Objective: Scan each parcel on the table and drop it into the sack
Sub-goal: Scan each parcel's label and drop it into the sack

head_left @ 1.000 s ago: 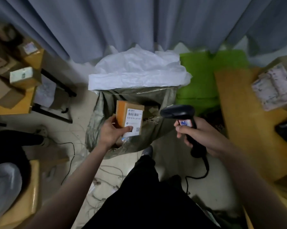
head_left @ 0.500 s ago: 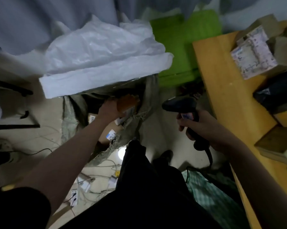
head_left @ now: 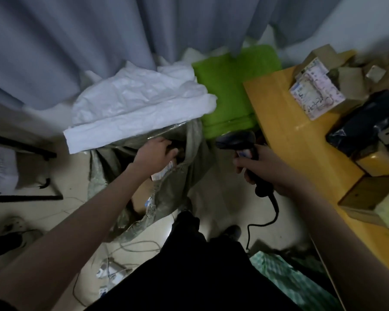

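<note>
The grey-green sack [head_left: 189, 176] stands open on the floor, with a white folded liner [head_left: 135, 108] at its far rim. My left hand [head_left: 154, 154] reaches into the sack's mouth, fingers curled round the small orange parcel. Only the parcel's white label [head_left: 166, 171] shows under my palm. Another labelled parcel [head_left: 144, 198] lies deeper in the sack. To the right of the sack, my right hand [head_left: 265, 171] grips the black barcode scanner [head_left: 236, 140], its head pointing left. More parcels sit on the wooden table [head_left: 278, 117] at right: a paper-wrapped one [head_left: 314, 95], a black bag [head_left: 366, 124] and a cardboard box [head_left: 368, 194].
A green cloth [head_left: 229, 86] lies behind the sack, beneath grey curtains [head_left: 99, 41]. The scanner's cord [head_left: 263, 223] hangs to the floor. Loose cables and a power strip [head_left: 112, 268] lie at lower left. A black metal frame [head_left: 21, 149] stands at far left. My dark trousers fill the bottom centre.
My left hand carried the orange parcel from in front of the scanner down into the sack's mouth. The view swung right, bringing the table's parcels into sight. My right hand kept the scanner.
</note>
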`<state>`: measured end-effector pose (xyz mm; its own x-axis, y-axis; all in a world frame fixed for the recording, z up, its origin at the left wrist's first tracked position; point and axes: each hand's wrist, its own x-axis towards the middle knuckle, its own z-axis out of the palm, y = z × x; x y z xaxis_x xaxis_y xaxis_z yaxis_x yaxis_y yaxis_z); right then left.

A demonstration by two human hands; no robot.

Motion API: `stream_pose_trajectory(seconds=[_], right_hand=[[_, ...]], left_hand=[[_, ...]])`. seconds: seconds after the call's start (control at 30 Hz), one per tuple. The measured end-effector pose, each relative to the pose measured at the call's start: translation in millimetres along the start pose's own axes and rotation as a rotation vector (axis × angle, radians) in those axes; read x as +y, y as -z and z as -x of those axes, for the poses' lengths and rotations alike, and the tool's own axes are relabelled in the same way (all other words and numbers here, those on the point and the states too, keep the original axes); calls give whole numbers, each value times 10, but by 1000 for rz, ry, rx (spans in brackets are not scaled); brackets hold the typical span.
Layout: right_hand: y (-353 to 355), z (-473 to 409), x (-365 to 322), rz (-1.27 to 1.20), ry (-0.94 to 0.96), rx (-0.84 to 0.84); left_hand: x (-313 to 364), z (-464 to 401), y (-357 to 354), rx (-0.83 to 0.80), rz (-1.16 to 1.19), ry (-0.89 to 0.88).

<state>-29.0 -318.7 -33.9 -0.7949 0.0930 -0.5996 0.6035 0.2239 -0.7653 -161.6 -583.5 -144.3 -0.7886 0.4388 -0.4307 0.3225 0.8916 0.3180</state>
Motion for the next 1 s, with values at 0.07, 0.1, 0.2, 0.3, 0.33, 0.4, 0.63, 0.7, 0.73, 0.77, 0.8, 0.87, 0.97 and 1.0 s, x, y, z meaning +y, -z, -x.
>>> stream_pose_trajectory(seconds=[0.07, 0.1, 0.2, 0.3, 0.33, 0.4, 0.63, 0.7, 0.73, 0.77, 0.8, 0.87, 0.97, 1.0], right_hand=[[143, 140, 12, -8, 29, 11], [229, 232, 30, -6, 42, 22], [537, 570, 158, -6, 62, 91], [938, 1014, 441, -42, 50, 191], [1080, 1176, 572, -71, 46, 228], [1341, 1527, 876, -136, 42, 312], [1919, 2513, 1968, -323, -52, 582], [1991, 2701, 2223, -397, -88, 637], [2021, 2777, 2331, -430, -102, 657], [2050, 2838, 2436, -457, -114, 676], [2079, 2893, 2531, -480, -126, 696], [2133, 2973, 2706, -527, -145, 740], [2206, 3065, 2927, -614, -183, 796], [2231, 3090, 2989, -638, -200, 811]], left_hand=[[198, 75, 114, 48, -43, -48], [321, 94, 148, 74, -65, -81], [799, 109, 196, 141, -128, -173], [1465, 79, 156, 148, -174, -287], [1721, 74, 123, 142, -188, -314], [2258, 82, -1, 128, -208, -382], [3824, 222, -702, 28, -253, -627], [4170, 329, -872, -20, -295, -688], [4326, 366, -954, -44, -317, -714], [4475, 384, -1036, -66, -337, -739], [4630, 398, -1111, -87, -355, -765], [4915, 399, -1272, -111, -395, -818], [5320, 353, -1512, -155, -445, -872], [5445, 314, -1599, -180, -447, -887]])
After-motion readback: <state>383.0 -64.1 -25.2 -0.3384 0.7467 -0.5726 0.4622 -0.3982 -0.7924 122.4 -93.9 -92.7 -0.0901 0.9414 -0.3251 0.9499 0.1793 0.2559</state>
